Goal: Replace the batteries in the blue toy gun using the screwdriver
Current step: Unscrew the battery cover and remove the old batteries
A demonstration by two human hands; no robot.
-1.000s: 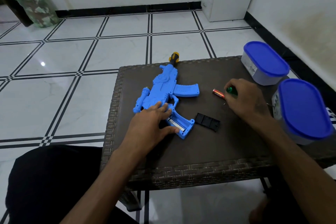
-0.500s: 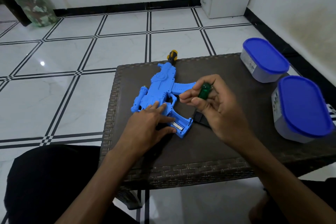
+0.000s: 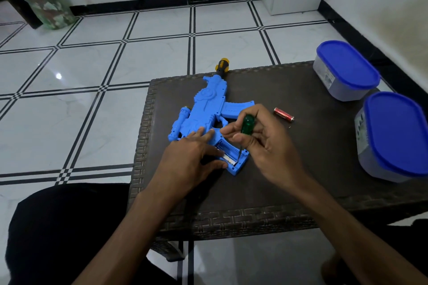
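While the blue toy gun lies flat on the dark woven table, near its left edge with the orange-and-black muzzle poking past the far rim, the person has both hands on the grip end; the left hand rests on the gun with fingers spread and mostly straight, pressing it down just beside the open battery compartment; the right hand pinches the green-handled screwdriver between thumb and curled fingers, handle up, thin shaft angling down so the tip sits inside the compartment at its near corner, against what looks like a pale battery, though that bit is too small to be sure; a loose red battery lies on the table right of the gun, apart from it; two tubs with blue lids sit at the table's right side, well clear of the hands
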